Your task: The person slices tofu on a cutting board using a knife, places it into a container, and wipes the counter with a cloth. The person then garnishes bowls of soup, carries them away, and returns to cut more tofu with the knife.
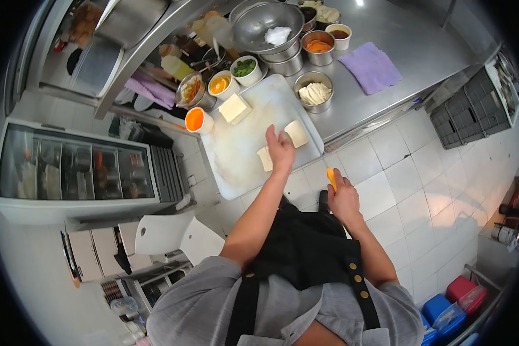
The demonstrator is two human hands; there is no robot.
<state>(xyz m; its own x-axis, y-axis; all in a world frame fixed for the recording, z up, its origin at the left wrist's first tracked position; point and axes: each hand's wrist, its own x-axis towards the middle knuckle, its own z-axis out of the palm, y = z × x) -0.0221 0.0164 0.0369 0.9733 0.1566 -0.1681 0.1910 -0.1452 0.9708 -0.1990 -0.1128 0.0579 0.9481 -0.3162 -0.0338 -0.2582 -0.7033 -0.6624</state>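
A white cutting board (pixel 236 155) lies at the edge of the steel counter. On it are a pale block (pixel 234 109) near the top left, a pale slab (pixel 297 133) at the right and a smaller pale piece (pixel 265 158) near the lower edge. Over the board, my left hand (pixel 281 151) is between the slab and the small piece; its fingers are bent, and what they may touch is too small to tell. Off the board's right edge, my right hand (pixel 344 198) is closed around the yellow handle of a knife (pixel 331 179), whose blade is hard to see.
Behind the board stand cups of sauce (pixel 195 120), herbs (pixel 245 68), a steel bowl (pixel 267 26) and a tin of pale slices (pixel 313 92). A purple cloth (pixel 371 68) lies on the counter. A grey crate (pixel 473 109) is at the right, a glass-topped fridge (pixel 78 167) at the left.
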